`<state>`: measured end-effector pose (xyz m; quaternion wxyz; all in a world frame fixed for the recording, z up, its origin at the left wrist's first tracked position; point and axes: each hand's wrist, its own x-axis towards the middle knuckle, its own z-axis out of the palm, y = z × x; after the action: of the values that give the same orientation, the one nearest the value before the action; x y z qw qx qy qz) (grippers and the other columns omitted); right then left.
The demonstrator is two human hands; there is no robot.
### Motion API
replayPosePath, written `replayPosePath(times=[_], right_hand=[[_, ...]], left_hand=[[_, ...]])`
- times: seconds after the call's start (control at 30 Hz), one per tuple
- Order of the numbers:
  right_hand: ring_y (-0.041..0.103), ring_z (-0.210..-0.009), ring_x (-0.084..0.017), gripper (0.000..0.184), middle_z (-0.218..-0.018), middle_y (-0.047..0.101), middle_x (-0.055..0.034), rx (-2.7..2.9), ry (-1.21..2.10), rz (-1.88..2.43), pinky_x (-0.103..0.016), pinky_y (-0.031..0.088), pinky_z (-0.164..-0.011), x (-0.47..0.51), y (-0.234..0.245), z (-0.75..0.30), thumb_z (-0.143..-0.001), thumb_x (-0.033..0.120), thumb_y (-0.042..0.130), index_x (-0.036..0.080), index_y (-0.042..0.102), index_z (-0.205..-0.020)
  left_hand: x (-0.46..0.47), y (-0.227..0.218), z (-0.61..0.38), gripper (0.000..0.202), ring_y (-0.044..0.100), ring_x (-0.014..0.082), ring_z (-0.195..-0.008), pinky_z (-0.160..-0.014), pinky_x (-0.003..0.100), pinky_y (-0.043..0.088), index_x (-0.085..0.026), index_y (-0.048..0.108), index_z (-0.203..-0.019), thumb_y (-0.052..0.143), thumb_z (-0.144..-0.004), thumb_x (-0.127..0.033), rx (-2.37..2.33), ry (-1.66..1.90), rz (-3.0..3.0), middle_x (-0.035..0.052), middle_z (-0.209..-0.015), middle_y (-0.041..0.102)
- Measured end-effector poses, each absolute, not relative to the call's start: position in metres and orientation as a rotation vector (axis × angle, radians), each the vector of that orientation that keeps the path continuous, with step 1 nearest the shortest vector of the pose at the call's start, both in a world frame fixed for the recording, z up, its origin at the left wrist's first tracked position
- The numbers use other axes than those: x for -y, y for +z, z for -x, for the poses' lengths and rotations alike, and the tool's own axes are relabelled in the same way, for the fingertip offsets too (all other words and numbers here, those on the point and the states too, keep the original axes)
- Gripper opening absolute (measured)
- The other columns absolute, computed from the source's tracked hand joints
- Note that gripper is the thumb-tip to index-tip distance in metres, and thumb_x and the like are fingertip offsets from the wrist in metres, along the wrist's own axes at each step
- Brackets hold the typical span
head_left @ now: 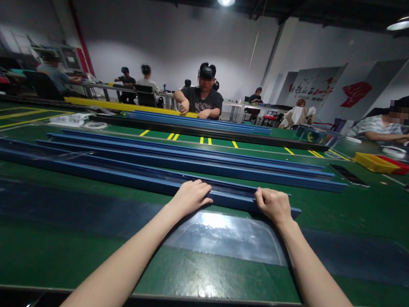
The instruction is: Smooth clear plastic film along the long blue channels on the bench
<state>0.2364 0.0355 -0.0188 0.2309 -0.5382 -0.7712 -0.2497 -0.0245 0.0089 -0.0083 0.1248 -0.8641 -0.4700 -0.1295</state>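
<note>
Left hand [192,197] and right hand [274,206] grip the nearest blue channel [142,183]; a yellow tray [372,164] (contents indistinct) sits beside a red tray [403,168].

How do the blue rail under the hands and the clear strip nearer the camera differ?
The blue rail looks solid-coloured; the clear strip is see-through. The blue rail has raised walls; the clear strip lies flat. Both are long and narrow, on the green table.
</note>
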Motion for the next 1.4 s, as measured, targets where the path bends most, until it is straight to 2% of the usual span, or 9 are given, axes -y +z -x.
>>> replayPosePath(times=[0.6,0.97,1.4], right_hand=[[0.052,-0.046,-0.013,0.047,-0.054,0.064,-0.0072,2.048,-0.632,1.52,-0.026,0.02,-0.047,-0.0317,-0.0169,-0.2313,-0.082,0.03,0.03,0.016,0.059,-0.047],[0.053,-0.046,-0.013,0.047,-0.054,0.063,-0.0065,2.045,-0.656,1.518,-0.025,0.02,-0.047,-0.032,-0.0183,-0.2328,-0.082,0.03,0.032,0.016,0.059,-0.047],[0.053,-0.045,-0.011,0.045,-0.054,0.065,-0.0051,2.023,-0.702,1.497,-0.024,0.02,-0.047,-0.0344,-0.0203,-0.2324,-0.081,0.03,0.033,0.016,0.06,-0.047]], left_hand=[[-0.0092,-0.0046,0.0253,0.027,0.055,0.0163,-0.081,-0.066,0.025,0.037,-0.019,0.053,-0.082,0.043,-0.083,-0.045,1.399,-0.315,2.548,0.0025,-0.084,0.062],[-0.0113,-0.0093,0.028,0.026,0.054,0.0162,-0.085,-0.07,0.025,0.039,-0.019,0.051,-0.088,0.049,-0.08,-0.044,1.392,-0.457,2.571,0.0013,-0.089,0.061],[-0.0124,-0.0099,0.0263,0.028,0.051,0.0147,-0.078,-0.063,0.024,0.037,-0.019,0.045,-0.075,0.059,-0.072,-0.043,1.501,-0.651,2.544,-0.0012,-0.08,0.053]])
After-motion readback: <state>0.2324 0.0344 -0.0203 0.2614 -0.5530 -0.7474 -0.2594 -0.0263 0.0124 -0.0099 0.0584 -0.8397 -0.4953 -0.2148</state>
